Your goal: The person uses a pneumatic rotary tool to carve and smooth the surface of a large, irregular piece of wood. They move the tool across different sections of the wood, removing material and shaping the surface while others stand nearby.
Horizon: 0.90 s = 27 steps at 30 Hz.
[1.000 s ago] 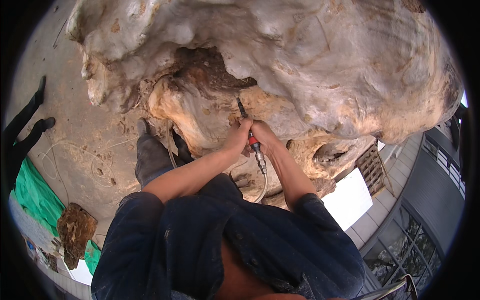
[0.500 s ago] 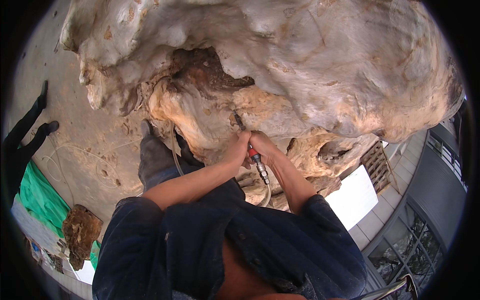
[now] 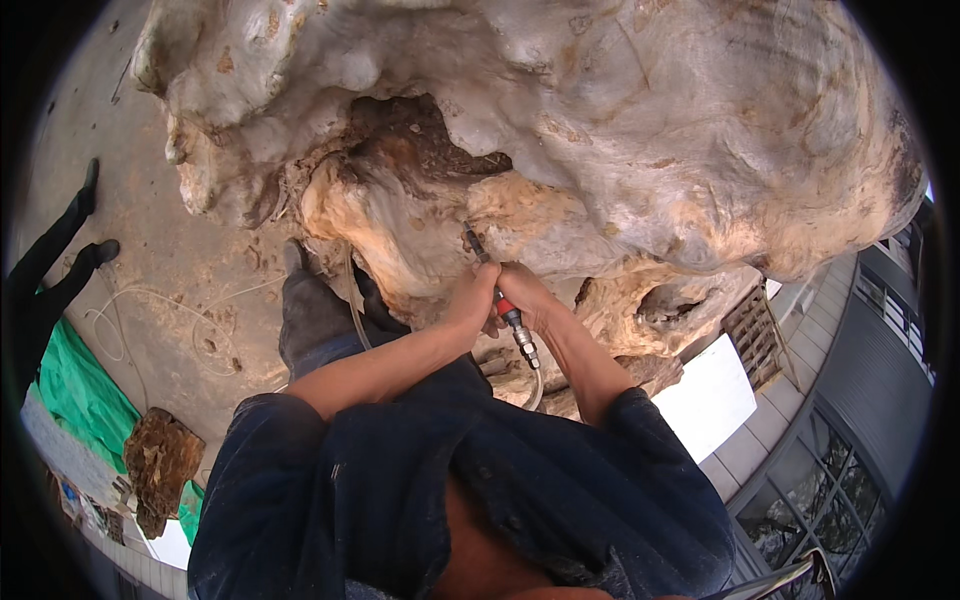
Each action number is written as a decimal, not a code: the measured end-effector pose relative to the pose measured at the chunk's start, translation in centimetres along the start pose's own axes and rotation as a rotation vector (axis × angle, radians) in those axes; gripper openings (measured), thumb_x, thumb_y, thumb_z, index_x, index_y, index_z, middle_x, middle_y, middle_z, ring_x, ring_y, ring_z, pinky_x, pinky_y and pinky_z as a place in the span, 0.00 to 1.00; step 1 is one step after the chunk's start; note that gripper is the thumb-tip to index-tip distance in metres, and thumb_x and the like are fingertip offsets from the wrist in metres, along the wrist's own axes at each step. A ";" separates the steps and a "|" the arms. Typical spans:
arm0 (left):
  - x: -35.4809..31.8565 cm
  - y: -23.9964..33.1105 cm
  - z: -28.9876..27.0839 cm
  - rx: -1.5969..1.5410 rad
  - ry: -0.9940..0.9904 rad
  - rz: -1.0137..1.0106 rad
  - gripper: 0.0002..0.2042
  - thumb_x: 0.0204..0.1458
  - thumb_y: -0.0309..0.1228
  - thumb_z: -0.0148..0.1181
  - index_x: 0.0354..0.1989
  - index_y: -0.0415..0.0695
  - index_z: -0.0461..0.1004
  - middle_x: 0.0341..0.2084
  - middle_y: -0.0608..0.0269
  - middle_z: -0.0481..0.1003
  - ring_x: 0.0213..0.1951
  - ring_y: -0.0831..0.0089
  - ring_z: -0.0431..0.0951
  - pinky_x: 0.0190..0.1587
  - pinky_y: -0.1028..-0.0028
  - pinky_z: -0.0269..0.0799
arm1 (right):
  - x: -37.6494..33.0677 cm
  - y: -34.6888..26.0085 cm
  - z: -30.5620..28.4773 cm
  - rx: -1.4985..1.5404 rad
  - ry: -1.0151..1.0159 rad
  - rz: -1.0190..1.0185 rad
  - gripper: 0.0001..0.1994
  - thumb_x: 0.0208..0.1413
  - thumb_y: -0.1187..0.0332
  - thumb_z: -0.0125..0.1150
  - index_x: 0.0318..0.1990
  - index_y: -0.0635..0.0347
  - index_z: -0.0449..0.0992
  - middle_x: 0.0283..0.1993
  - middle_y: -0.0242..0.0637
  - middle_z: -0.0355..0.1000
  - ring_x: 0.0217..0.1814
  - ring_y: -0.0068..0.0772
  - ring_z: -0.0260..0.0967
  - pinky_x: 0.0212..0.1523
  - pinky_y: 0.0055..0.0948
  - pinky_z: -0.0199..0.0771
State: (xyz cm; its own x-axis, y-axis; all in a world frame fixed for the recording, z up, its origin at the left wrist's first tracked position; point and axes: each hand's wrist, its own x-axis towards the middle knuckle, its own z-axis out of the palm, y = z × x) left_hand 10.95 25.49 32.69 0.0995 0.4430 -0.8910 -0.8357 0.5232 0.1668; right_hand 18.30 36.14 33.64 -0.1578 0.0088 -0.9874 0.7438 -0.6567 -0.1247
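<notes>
- Left hand (image 3: pixel 472 297) wraps tight round the slim pen-shaped air grinder with red collar (image 3: pixel 497 296)
- Right hand (image 3: pixel 528 298) clamps the same tool
- Its tip presses into the huge pale gnarled tree stump (image 3: pixel 640 130), below the dark hollow (image 3: pixel 415 135)

I hold a slim pen-shaped air tool (image 3: pixel 497 290) in both hands, my left grip (image 3: pixel 470 300) and right grip (image 3: pixel 528 298) closed round its body side by side. It has a red band and a ribbed metal fitting at its tail, where a pale hose (image 3: pixel 537 385) hangs down in a curve. Its dark, thin nose tilts up and to the left, the tip touching the huge gnarled tree root (image 3: pixel 600 130) at a pale orange, freshly bared patch just below a dark brown, crumbly hollow.
</notes>
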 end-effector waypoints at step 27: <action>0.8 -0.1 -0.2 -0.010 0.028 -0.091 0.28 0.62 0.58 0.49 0.46 0.39 0.71 0.18 0.60 0.70 0.16 0.64 0.76 0.18 0.64 0.75 | -0.6 -1.3 0.6 -0.004 0.037 0.011 0.14 0.68 0.66 0.50 0.37 0.70 0.77 0.20 0.42 0.70 0.13 0.32 0.66 0.11 0.35 0.63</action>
State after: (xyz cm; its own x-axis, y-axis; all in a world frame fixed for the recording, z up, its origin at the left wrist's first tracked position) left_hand 11.02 25.61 31.85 0.1605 0.3733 -0.9137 -0.8295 0.5527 0.0801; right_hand 17.03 36.58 34.41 -0.1253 0.0299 -0.9917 0.7481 -0.6537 -0.1142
